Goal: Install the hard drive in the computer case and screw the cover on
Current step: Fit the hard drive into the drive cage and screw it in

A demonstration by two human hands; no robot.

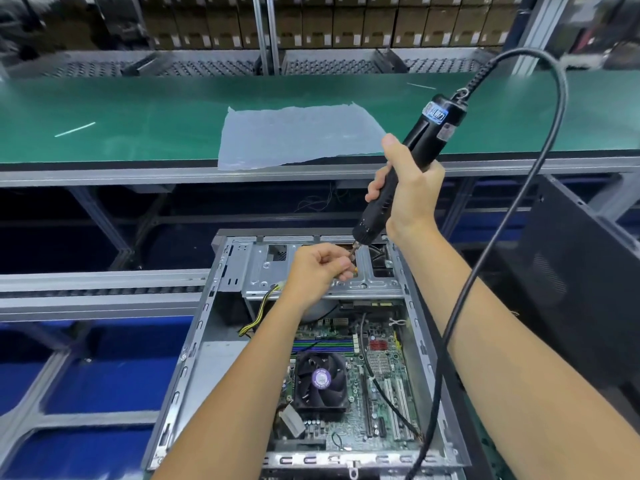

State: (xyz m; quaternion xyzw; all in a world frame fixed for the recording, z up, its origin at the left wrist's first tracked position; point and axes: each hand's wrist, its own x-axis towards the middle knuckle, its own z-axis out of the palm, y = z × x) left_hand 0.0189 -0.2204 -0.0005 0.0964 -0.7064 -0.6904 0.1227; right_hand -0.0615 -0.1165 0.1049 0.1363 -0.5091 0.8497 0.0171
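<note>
Both my hands are busy above the far end of the open computer case (pixel 194 344), which I take as my landmark. I have my right hand (pixel 410 188) wrapped firmly round the black electric screwdriver (pixel 401 171), tilted so its bit points down at the silver drive cage (pixel 311 271) at the case's far end, its black cord (pixel 540 174) looping up and back over my right forearm. I curl my left hand (pixel 317 268) just below the bit, fingertips pinched together on something small right at the tip; I cannot tell what it is. Nearer me inside the case lies the motherboard with its black fan (pixel 320 379). Beyond the case, a clear plastic sheet (pixel 294 133) lies on the green bench (pixel 121 116). Right of the case a dark panel (pixel 571 271) leans upright
</note>
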